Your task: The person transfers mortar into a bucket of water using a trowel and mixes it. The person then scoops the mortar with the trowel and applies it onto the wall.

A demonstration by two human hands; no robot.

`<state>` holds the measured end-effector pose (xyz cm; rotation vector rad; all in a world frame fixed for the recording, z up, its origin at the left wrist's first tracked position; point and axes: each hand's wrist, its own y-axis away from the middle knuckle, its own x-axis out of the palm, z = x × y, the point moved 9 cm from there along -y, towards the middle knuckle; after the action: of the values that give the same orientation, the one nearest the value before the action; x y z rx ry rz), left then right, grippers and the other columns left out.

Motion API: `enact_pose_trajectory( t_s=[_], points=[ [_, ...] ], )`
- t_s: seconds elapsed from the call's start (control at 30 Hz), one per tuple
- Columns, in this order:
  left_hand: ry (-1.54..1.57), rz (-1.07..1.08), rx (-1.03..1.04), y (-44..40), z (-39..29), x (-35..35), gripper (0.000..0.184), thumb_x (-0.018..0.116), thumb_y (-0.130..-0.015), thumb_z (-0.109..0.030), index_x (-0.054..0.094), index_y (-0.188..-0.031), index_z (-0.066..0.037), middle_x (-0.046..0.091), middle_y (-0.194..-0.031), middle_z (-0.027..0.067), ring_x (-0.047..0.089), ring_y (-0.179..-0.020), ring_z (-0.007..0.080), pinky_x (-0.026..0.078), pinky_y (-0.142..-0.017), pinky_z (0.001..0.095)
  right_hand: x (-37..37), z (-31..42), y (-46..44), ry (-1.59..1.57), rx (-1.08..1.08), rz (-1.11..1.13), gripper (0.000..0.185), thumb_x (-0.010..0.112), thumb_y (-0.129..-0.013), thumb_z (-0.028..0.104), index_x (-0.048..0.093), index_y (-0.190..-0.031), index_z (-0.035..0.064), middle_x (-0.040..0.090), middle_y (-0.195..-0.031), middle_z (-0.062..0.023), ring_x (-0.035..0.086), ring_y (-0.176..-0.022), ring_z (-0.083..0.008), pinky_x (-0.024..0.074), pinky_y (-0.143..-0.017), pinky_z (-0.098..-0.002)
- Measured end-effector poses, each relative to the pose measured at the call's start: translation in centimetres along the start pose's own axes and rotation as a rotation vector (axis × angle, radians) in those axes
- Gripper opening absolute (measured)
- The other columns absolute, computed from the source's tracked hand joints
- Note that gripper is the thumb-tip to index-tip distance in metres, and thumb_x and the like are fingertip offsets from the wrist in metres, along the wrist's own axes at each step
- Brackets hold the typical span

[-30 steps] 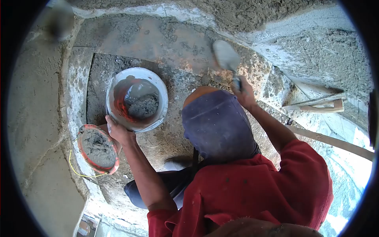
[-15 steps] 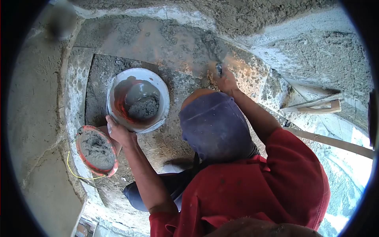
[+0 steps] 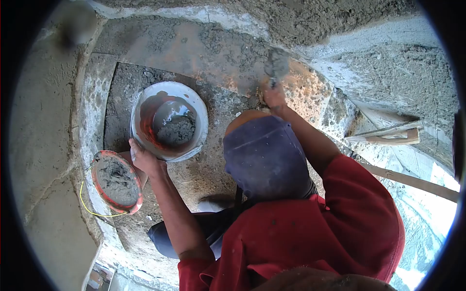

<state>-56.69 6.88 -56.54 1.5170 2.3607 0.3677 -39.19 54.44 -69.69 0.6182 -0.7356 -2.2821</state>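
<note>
My left hand (image 3: 144, 159) is closed at the lower left rim of a white bucket (image 3: 200, 104), its fingers partly hidden against the side. Grey wet mortar (image 3: 177, 131) and some water lie in the bucket, whose inner wall has an orange-brown tint. In my right hand (image 3: 274, 96) is the handle of a trowel (image 3: 277, 63). Its blade is smeared by motion and blends with the grey mortar on the boards, so its contact with them is unclear. Beside my left hand stands an orange-rimmed bucket (image 3: 139, 194) filled with grey mortar.
A mortar-stained board (image 3: 213, 63) runs across the far side. A wooden float (image 3: 393, 136) rests at the right by the rough plastered wall (image 3: 407, 72). A wooden strip (image 3: 412, 180) extends below it. My bent knee (image 3: 264, 155) is between my arms.
My right hand has shifted slightly down, and the trowel blade has swung a little to the right. The white bucket has barely moved in view, with my left hand still at its rim.
</note>
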Motion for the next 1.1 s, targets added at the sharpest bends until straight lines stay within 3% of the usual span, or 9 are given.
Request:
enact_pose_trajectory(
  t_s=[0.13,0.27,0.47,0.57,0.67,0.9,0.97,1.03,1.1],
  points=[
    [0.008,0.030,0.009,0.0,0.1,0.1,0.053,0.052,-0.110,-0.037,0.057,-0.133,0.010,0.064,-0.128,0.0209,0.067,-0.111,0.0297,0.059,-0.094,0.0425,8.2,3.6,-2.8,0.599,-0.139,0.141,0.035,0.060,-0.103,0.023,0.048,-0.132,0.0072,0.064,-0.104,-0.0134,0.064,-0.087,-0.0290,0.0556,-0.071,-0.0424],
    [0.001,0.009,0.023,0.9,-0.6,0.2,0.052,0.052,-0.110,-0.038,0.058,-0.131,0.009,0.065,-0.125,0.0202,0.067,-0.109,0.0295,0.059,-0.092,0.0428,6.5,8.2,1.8,0.973,-0.290,0.147,0.042,0.064,-0.098,0.027,0.048,-0.131,0.0060,0.066,-0.111,-0.0193,0.067,-0.096,-0.0370,0.0558,-0.079,-0.0466],
    [0.028,0.034,0.031,0.3,-0.1,0.2,0.050,0.053,-0.110,-0.038,0.060,-0.128,0.008,0.067,-0.123,0.0184,0.068,-0.106,0.0283,0.059,-0.090,0.0429,3.5,13.8,5.2,0.868,-0.855,0.014,0.048,0.067,-0.091,0.024,0.050,-0.135,0.0116,0.071,-0.106,-0.0237,0.068,-0.091,-0.0476,0.0544,-0.081,-0.0579],
    [0.025,0.031,0.024,0.2,0.2,0.1,0.049,0.053,-0.110,-0.038,0.061,-0.127,0.008,0.067,-0.122,0.0177,0.068,-0.105,0.0278,0.058,-0.091,0.0430,3.5,13.5,2.4,0.975,-0.906,-0.050,0.045,0.067,-0.090,0.022,0.050,-0.131,0.0113,0.071,-0.106,-0.0246,0.068,-0.092,-0.0484,0.0553,-0.078,-0.0557],
    [0.036,0.040,0.012,-0.3,0.5,-0.2,0.049,0.053,-0.110,-0.038,0.061,-0.127,0.007,0.067,-0.122,0.0174,0.068,-0.105,0.0275,0.058,-0.091,0.0429,2.9,10.5,-1.9,1.210,-0.777,0.050,0.043,0.066,-0.090,0.021,0.051,-0.130,0.0122,0.071,-0.101,-0.0234,0.069,-0.089,-0.0482,0.0551,-0.075,-0.0538],
    [0.032,0.005,-0.048,0.5,0.2,0.0,0.050,0.052,-0.110,-0.037,0.061,-0.129,0.008,0.067,-0.123,0.0175,0.068,-0.106,0.0275,0.059,-0.091,0.0422,-11.4,6.1,2.1,0.806,-0.522,0.120,0.036,0.067,-0.090,0.022,0.059,-0.126,0.0179,0.072,-0.093,-0.0183,0.072,-0.085,-0.0396,0.0565,-0.076,-0.0480],
    [0.033,0.020,-0.026,-0.1,0.1,0.1,0.051,0.052,-0.110,-0.037,0.060,-0.130,0.009,0.067,-0.124,0.0181,0.068,-0.107,0.0278,0.059,-0.092,0.0422,-17.2,2.8,2.2,1.077,-0.433,0.077,0.035,0.063,-0.094,0.024,0.059,-0.128,0.0188,0.072,-0.088,-0.0169,0.073,-0.085,-0.0385,0.0570,-0.076,-0.0473],
    [0.003,0.023,0.007,-0.7,0.4,-0.3,0.051,0.052,-0.110,-0.037,0.060,-0.130,0.009,0.067,-0.124,0.0188,0.068,-0.107,0.0280,0.059,-0.092,0.0422,-19.3,1.2,2.9,1.136,-0.661,0.320,0.033,0.060,-0.098,0.029,0.060,-0.130,0.0198,0.073,-0.088,-0.0158,0.074,-0.085,-0.0374,0.0574,-0.078,-0.0479],
    [-0.009,0.015,0.010,-0.5,0.4,-0.2,0.051,0.052,-0.110,-0.037,0.059,-0.131,0.009,0.067,-0.124,0.0191,0.068,-0.106,0.0279,0.059,-0.092,0.0421,-17.6,0.4,2.4,1.325,-0.499,0.493,0.034,0.061,-0.101,0.033,0.059,-0.132,0.0198,0.074,-0.092,-0.0164,0.074,-0.089,-0.0374,0.0581,-0.082,-0.0475]
  ],
)
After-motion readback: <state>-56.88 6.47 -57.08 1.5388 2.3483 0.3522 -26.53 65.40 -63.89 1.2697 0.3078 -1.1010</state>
